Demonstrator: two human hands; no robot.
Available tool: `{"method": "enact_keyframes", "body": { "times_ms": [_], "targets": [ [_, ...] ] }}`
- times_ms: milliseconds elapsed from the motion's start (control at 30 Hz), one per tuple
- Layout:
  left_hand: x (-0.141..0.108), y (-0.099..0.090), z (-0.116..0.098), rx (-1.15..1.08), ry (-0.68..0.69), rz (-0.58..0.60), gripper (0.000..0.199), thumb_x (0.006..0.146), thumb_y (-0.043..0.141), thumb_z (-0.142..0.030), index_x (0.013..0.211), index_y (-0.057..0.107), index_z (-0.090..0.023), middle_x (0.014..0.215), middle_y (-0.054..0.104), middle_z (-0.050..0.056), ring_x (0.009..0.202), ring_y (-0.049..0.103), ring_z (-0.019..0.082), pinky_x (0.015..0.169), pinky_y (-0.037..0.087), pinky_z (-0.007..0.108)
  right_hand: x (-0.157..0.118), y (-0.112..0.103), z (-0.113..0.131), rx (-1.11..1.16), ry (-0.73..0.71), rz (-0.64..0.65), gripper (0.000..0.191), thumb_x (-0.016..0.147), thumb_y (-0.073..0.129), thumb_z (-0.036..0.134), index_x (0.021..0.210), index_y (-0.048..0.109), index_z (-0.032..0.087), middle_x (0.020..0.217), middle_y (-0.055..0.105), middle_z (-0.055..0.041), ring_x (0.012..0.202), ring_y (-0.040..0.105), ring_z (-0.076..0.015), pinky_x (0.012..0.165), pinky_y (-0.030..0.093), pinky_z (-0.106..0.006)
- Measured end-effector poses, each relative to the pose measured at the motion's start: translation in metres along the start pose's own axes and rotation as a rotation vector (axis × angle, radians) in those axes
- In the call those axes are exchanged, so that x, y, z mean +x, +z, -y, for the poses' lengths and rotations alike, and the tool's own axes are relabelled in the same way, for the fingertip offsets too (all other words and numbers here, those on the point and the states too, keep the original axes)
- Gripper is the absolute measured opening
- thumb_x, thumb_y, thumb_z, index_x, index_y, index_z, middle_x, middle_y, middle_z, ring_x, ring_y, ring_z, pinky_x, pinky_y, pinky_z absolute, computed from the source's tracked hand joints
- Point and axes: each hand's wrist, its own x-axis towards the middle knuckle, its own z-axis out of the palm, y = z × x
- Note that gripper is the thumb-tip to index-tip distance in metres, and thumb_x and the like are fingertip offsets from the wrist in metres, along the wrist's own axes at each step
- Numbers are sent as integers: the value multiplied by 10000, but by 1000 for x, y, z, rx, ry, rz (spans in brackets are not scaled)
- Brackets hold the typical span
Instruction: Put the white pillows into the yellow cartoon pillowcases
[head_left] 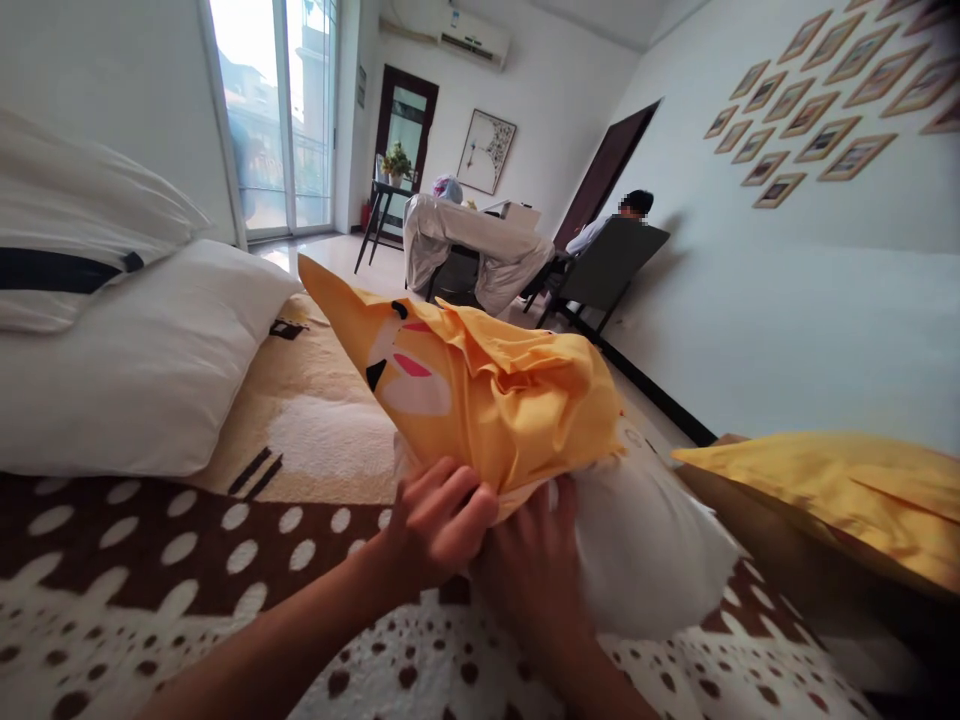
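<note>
A yellow pillowcase (547, 400) with a printed face in pink, white and black is partly over a white pillow (652, 550), whose lower right part shows bare. My left hand (446, 515) has its fingers curled round the lower edge of the yellow cloth. Close beside it on the right, my right hand (536, 560) reaches under that edge against the white pillow, its fingertips hidden by the cloth. Both hands are over the patterned brown, cream and white blanket (300, 540).
White pillows (142, 370) lie at the left. Another yellow pillow (847, 490) is at the right edge. Farther back stand a cloth-covered table (480, 235), a plant (396, 162) and a dark chair (615, 265) with a seated person (636, 205).
</note>
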Motion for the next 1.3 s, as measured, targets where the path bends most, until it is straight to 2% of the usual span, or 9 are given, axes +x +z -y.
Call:
{"method": "enact_keyframes", "body": {
  "times_ms": [233, 433, 567, 733, 867, 933, 1033, 1133, 1300],
  "targets": [
    [-7, 15, -1, 171, -98, 163, 146, 831, 441, -43, 788, 486, -175, 675, 484, 14, 593, 459, 147, 542, 347, 275, 34, 8, -33, -7, 118, 113, 106, 792, 572, 190, 762, 672, 175, 710, 625, -123, 764, 520, -295, 726, 358, -483],
    [8, 9, -2, 300, -156, 304, 54, 797, 538, -163, 769, 511, -201, 686, 552, 13, 676, 544, 214, 628, 418, 349, 34, 8, -33, 16, 126, 99, 142, 783, 561, 174, 674, 649, 198, 614, 585, -88, 748, 528, -294, 767, 378, -510],
    [7, 5, 11, 390, -126, 195, 124, 839, 463, -88, 768, 488, -187, 555, 521, -16, 521, 522, 177, 551, 393, 322, 31, 16, -18, 127, 34, -131, 165, 808, 529, 208, 757, 682, 175, 684, 631, -98, 815, 565, -285, 888, 408, -530],
    [-3, 11, 43, 450, -118, 0, 125, 810, 438, -69, 766, 481, -179, 448, 493, -38, 402, 500, 140, 455, 349, 264, 16, -3, -15, 428, -133, -205, 326, 799, 491, 114, 1097, 624, 122, 1161, 646, -120, 1155, 547, -249, 1017, 425, -443],
    [-1, 10, 52, 504, -174, -11, 147, 713, 429, -48, 750, 494, -174, 421, 490, -36, 372, 487, 140, 430, 325, 255, -7, -28, -32, 128, 4, -321, 413, 786, 630, 197, 1194, 579, 155, 1248, 596, -145, 1243, 478, -345, 1024, 372, -531],
    [3, 5, 49, 485, -200, -25, 166, 672, 425, -43, 746, 493, -176, 431, 491, -39, 387, 485, 137, 440, 323, 253, -13, -31, -39, -74, 148, -263, 591, 781, 660, 427, 1280, 528, 139, 1305, 532, -212, 1197, 485, -420, 959, 370, -573],
    [9, -5, 39, 407, -107, -62, 173, 683, 436, -24, 752, 491, -173, 481, 492, -37, 444, 473, 130, 480, 330, 263, -9, -21, -41, -107, 157, -81, 687, 824, 526, 580, 1314, 483, 100, 1265, 538, -252, 1087, 534, -409, 857, 401, -527],
    [13, -12, 29, 322, 20, -69, 165, 757, 460, -14, 746, 492, -175, 522, 465, -31, 503, 431, 128, 514, 309, 277, 5, -13, -33, -59, 91, 20, 585, 869, 462, 503, 1261, 512, 72, 1216, 563, -243, 1082, 509, -381, 849, 381, -500],
    [21, -20, 17, 318, 0, -35, 207, 833, 466, -54, 671, 482, -182, 542, 433, -15, 555, 406, 143, 544, 301, 293, 24, -11, -5, 131, -46, 88, 377, 859, 483, 323, 1165, 587, 129, 1133, 598, -170, 1006, 489, -309, 813, 372, -447]
  ]
}}
